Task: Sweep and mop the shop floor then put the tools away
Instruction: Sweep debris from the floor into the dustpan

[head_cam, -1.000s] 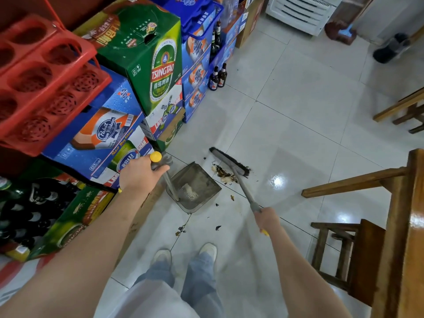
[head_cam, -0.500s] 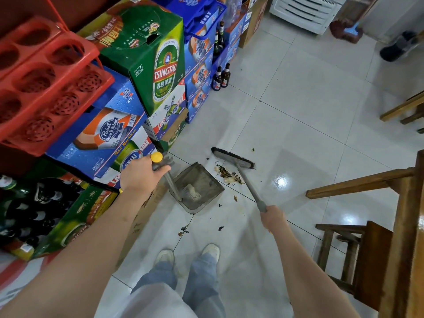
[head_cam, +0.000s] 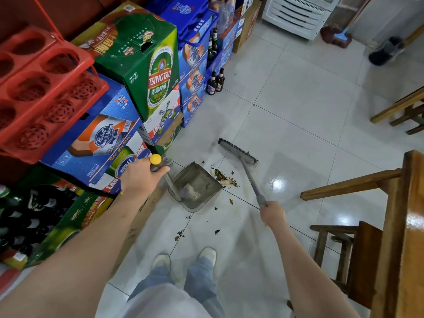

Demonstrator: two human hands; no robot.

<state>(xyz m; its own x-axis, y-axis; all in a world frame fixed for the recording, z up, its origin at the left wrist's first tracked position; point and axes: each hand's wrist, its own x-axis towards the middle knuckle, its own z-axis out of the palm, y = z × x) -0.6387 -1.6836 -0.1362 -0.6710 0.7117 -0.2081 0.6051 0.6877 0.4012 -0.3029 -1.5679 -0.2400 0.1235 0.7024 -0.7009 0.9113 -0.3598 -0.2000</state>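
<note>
My left hand grips the yellow-capped handle of a grey dustpan, which stands on the white tiled floor with some pale rubbish inside. My right hand holds the grey stick of a broom. The broom head rests on the floor beyond a small pile of brown debris that lies at the dustpan's open lip. Scattered dark bits lie on the tiles between the dustpan and my shoes.
Stacked beer cartons and red crates line the left side, with two bottles standing on the floor. Wooden chairs crowd the right. A white appliance and a mop head stand at the back.
The broom head has lifted off the debris pile and swung back to the far right of it. The dustpan and my left hand have stayed put.
</note>
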